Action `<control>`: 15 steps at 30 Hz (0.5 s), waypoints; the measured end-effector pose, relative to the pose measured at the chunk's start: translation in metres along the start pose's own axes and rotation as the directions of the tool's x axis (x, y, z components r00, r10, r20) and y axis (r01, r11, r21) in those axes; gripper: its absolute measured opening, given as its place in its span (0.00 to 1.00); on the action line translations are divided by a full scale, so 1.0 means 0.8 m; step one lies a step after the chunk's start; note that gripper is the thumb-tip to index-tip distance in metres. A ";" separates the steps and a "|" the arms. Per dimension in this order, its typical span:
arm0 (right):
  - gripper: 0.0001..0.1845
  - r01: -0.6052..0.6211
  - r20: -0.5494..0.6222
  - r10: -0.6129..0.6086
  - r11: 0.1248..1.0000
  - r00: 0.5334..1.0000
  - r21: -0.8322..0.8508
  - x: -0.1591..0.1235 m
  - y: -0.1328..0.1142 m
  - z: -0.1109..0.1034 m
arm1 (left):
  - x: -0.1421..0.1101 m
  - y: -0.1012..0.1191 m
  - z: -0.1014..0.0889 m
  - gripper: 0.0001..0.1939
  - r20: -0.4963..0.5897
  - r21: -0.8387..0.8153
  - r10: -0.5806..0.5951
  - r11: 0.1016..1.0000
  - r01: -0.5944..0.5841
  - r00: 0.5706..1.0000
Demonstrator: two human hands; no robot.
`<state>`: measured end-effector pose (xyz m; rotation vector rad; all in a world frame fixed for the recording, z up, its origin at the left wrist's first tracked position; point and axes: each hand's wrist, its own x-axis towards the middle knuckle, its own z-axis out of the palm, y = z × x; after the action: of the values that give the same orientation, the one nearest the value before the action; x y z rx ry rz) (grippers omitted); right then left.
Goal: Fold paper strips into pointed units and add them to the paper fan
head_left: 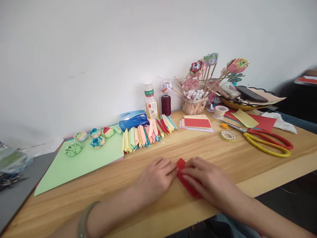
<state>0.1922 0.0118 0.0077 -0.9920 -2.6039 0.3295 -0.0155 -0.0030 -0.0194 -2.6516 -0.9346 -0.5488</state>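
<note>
A narrow piece of red paper (186, 183) lies slanted on the wooden table, close to its front edge. My left hand (159, 175), with a ring on a finger, has its fingers bent together and its tips at the paper's left edge. My right hand (203, 177) covers the paper's right side, fingers curled and pressed down on it. Part of the sheet is hidden under the fingers. Further back stands a row of folded coloured paper strips (140, 136). Behind my right hand is a stack of cut paper rectangles (197, 123), a red one on top.
Big scissors (266, 140) with red and yellow handles lie at right, near a tape roll (228, 135) and a white spool (220, 111). Paper flowers (97, 142) rest on green sheets (74, 172) at left. A bottle (151, 104), maroon thread (166, 105) and basket (194, 106) stand along the wall.
</note>
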 end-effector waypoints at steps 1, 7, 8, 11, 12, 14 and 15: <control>0.14 -0.071 -0.030 0.072 0.997 0.997 0.019 0.005 0.007 -0.003 | 0.000 -0.002 0.000 0.13 0.004 0.010 0.013 1.000 -0.013 1.000; 0.07 -0.310 0.035 0.308 0.945 0.951 0.101 0.031 0.038 -0.002 | 0.000 -0.018 0.003 0.16 0.014 0.024 0.061 0.998 -0.061 0.998; 0.07 -0.323 0.045 0.320 0.940 0.946 0.115 0.033 0.040 -0.001 | -0.001 -0.022 0.003 0.16 0.015 0.005 0.069 0.998 -0.070 0.997; 0.08 -0.348 0.067 0.341 0.925 0.938 0.154 0.038 0.041 0.001 | 0.001 -0.030 0.004 0.17 0.040 -0.050 0.089 0.995 -0.087 0.995; 0.08 -0.345 0.072 0.338 0.924 0.939 0.167 0.039 0.042 0.001 | 0.002 -0.031 0.003 0.16 0.045 -0.053 0.090 0.995 -0.087 0.995; 0.07 -0.324 0.077 0.315 0.927 0.946 0.190 0.040 0.042 0.000 | 0.005 -0.032 0.001 0.15 0.036 -0.035 0.082 0.996 -0.081 0.996; 0.07 -0.308 0.077 0.298 0.930 0.951 0.201 0.040 0.043 0.000 | 0.007 -0.031 0.000 0.15 0.025 -0.022 0.077 0.997 -0.076 0.997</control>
<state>0.1903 0.0587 0.0035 -1.3218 -2.3862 0.6969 -0.0278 0.0189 -0.0138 -2.7065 -0.8347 -0.5103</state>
